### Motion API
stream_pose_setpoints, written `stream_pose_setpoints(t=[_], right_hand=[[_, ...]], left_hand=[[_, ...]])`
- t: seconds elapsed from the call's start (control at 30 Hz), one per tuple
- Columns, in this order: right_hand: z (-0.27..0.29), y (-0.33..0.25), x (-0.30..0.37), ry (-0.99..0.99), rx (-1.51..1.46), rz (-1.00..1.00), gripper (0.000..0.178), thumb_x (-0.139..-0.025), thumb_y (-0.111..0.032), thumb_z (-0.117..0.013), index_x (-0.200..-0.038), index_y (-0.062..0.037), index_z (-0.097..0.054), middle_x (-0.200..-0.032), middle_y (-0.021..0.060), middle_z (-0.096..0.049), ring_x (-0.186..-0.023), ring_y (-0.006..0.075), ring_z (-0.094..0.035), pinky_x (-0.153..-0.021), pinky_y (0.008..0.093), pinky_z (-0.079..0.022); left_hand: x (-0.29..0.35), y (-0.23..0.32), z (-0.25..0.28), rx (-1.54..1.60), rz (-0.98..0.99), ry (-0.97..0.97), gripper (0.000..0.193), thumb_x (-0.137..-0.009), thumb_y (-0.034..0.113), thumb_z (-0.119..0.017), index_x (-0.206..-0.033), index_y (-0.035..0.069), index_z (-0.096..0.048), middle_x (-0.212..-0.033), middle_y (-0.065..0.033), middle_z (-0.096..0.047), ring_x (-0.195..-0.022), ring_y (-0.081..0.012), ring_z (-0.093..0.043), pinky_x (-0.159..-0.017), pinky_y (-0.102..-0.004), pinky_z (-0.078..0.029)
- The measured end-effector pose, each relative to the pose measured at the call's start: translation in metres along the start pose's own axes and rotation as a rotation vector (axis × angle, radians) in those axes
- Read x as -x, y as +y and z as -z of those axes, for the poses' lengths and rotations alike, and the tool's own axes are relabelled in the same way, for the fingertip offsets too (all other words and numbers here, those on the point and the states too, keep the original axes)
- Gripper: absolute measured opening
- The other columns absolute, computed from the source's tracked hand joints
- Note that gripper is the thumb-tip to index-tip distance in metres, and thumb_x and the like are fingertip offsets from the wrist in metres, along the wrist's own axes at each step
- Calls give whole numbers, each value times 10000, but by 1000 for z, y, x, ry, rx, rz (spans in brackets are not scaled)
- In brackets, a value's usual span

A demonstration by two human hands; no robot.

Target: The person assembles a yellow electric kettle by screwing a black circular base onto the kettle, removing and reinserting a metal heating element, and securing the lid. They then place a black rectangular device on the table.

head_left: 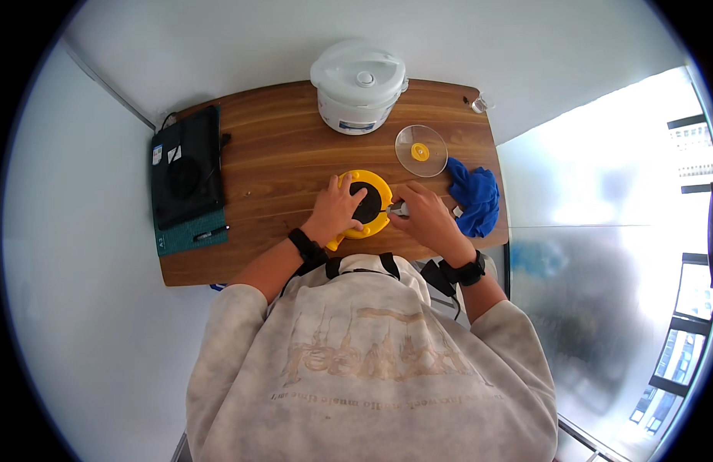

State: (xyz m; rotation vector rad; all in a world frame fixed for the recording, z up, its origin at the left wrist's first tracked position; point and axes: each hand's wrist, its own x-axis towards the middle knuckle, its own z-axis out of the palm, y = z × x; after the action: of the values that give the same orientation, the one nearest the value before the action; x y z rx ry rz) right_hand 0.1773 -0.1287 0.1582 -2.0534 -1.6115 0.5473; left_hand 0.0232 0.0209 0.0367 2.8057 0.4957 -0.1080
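Observation:
In front of my body a yellow round appliance (381, 185) with a black disc in its middle lies on the wooden table. My left hand (339, 211) holds it from the left, the fingers spread over its rim and the black part. At its right edge my right hand (424, 215) pinches a small whitish piece (399, 209); its exact kind is hard to make out. A short dark line, perhaps a cord, runs from that piece to the black disc. Behind the right hand lies a clear round lid (408, 160) with a yellow knob.
A blue cloth (476, 199) lies crumpled at the right. At the back stands a white lidded cooker (359, 98). A flat black appliance (188, 192) rests on a green cutting mat (179, 237) at the left, near a pen (212, 233). A small clear object (479, 104) sits at the far right corner.

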Motion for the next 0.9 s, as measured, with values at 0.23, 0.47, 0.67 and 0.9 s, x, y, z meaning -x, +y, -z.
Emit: stream_pose_setpoints(t=[0.23,0.47,0.67,0.9], right_hand=[[-8,6,0,16,40,3,283,-783,-102,-750,-1013,12,-631,-999,183,-622,-916,389,-654,-791,447,-544],[-4,18,-21,-18,142,-3,227,-777,-65,-731,-995,-1,-720,-1035,196,-610,-918,399,-652,-819,458,-542],[-15,12,-9,-36,110,-21,219,-810,-83,-707,-1012,1,-728,-1053,201,-600,-932,400,-652,-838,459,-542],[2,42,8,-40,34,-120,244,-834,-150,-720,-1062,-68,-749,-1001,193,-685,-904,383,-673,-810,458,-541]], left_hand=[[-4,3,-3,-67,108,3,867,-699,606,-812,-1408,189,-537,-1452,-227,-424,-1303,-400,-425,-915,-416,-563],[-2,5,-2,-118,94,3,873,-705,621,-802,-1411,182,-535,-1437,-229,-433,-1300,-395,-430,-916,-392,-568],[-3,1,-3,-124,90,-9,866,-703,613,-803,-1412,190,-539,-1428,-230,-437,-1297,-384,-436,-898,-376,-572],[-1,-11,-2,-77,24,-5,762,-706,513,-837,-1383,266,-589,-1451,-213,-411,-1259,-370,-458,-890,-382,-580]])
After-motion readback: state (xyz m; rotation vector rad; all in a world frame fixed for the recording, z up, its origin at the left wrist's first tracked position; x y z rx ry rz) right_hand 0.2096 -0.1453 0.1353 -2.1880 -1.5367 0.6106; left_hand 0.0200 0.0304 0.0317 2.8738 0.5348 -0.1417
